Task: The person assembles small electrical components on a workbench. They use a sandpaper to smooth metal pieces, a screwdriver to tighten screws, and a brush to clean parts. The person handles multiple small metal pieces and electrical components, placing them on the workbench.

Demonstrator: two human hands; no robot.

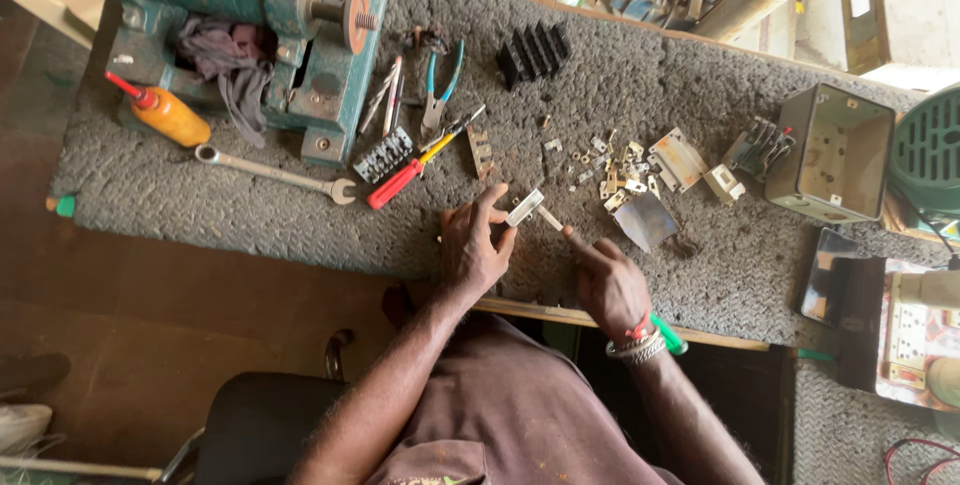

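Looks straight down from the head, fairly high up. Shows the whole grey bench (250,195) across the top of the frame, both arms coming up from the bottom.

**Even daylight, bright glare at the upper right**

Soft, diffuse daylight covers the grey textured bench top (640,85), so shadows are faint and short; small ones sit just under the wrench (275,173) and the scattered metal parts (620,170). The upper right corner is overexposed, washing out detail. The floor at the lower left and the gap under the bench are dim. A shiny metal plate (645,220) reflects pale light. Focus is sharp across the centre. Wide-angle distortion bends the bench edge and stretches things near the frame edges. No motion blur shows.
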